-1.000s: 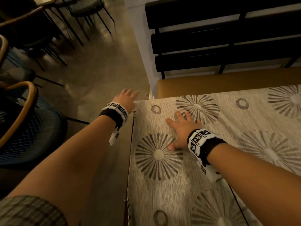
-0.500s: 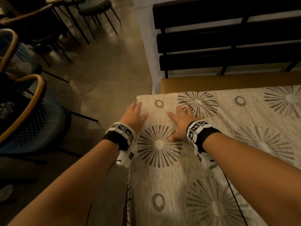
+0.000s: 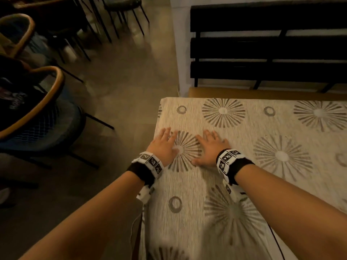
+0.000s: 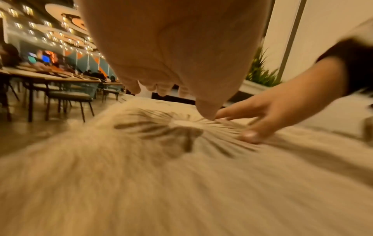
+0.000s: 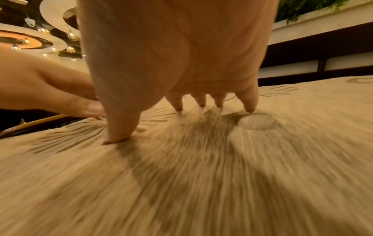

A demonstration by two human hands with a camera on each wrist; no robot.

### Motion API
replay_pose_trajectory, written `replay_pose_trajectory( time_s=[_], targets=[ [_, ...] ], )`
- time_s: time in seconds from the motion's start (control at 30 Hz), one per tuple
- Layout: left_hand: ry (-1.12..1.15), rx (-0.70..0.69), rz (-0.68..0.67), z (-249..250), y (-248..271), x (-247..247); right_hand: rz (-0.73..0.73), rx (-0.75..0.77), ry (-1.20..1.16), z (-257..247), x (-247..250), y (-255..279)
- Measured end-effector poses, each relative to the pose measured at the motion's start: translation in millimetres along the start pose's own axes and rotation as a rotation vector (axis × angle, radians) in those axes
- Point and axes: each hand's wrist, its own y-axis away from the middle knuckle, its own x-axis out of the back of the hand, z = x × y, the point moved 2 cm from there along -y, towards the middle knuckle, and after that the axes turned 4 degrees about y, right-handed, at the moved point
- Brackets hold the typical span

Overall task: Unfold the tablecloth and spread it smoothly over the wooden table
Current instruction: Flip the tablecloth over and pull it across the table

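While the left hand lies flat with its fingers straight and a little apart, the tablecloth sits right under them — its left edge just beside the outer fingers, its long side running off to the right. Next to it, the right hand presses flat too, fingers spread — nearer the wide part that likely needs smoothing next.

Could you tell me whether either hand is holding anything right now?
Nothing is held: left hand and right hand rest flat, fingers spread, on the tablecloth.

Dim warm light, motion blur, wide-angle distortion
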Motion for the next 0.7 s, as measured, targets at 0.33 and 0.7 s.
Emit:
replay_pose_trajectory(
  time_s=[0.33,0.7],
  targets=[
    [0.039,0.028,-0.097,5.2,81.6,-43.1,0.114,0.081,0.018,-46.6,-38.0,61.7],
    [0.363,0.538,0.081,33.7,228.4,-85.7,0.102,0.22,0.054,-80.3,-87.5,129.8]
  ],
)
